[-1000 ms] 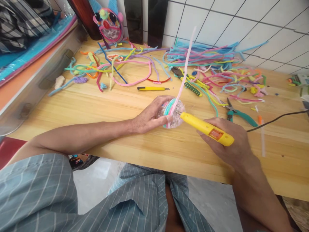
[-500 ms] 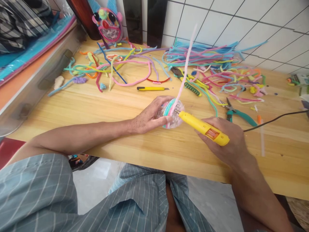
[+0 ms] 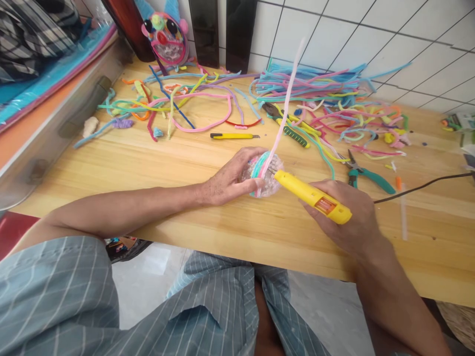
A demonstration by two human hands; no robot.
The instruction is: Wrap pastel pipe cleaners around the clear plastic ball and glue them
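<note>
My left hand [image 3: 237,178] is closed around a clear, crinkled plastic ball [image 3: 272,187] with teal and pink pipe cleaner bands round its middle. From the ball a pale pink pipe cleaner [image 3: 287,101] stands up, its free end pointing at the wall. My right hand [image 3: 345,212] grips a yellow glue gun [image 3: 308,193], fingers wrapped round the handle below. The gun's nozzle points left at the ball, beside the base of the pink pipe cleaner; whether it touches cannot be told. The trigger is hidden.
A yellow utility knife [image 3: 233,136] lies beyond the ball. Green-handled pliers [image 3: 374,179] and yellow-green pliers [image 3: 295,136] rest to the right, among loose pipe cleaners [image 3: 308,84]. A dark cord [image 3: 423,185] runs off right. A decorated figure [image 3: 166,39] stands at the back.
Almost nothing differs. The glue gun's rear end has shifted very slightly left, and the cord sits a touch lower at the right; the left hand and ball are still.
</note>
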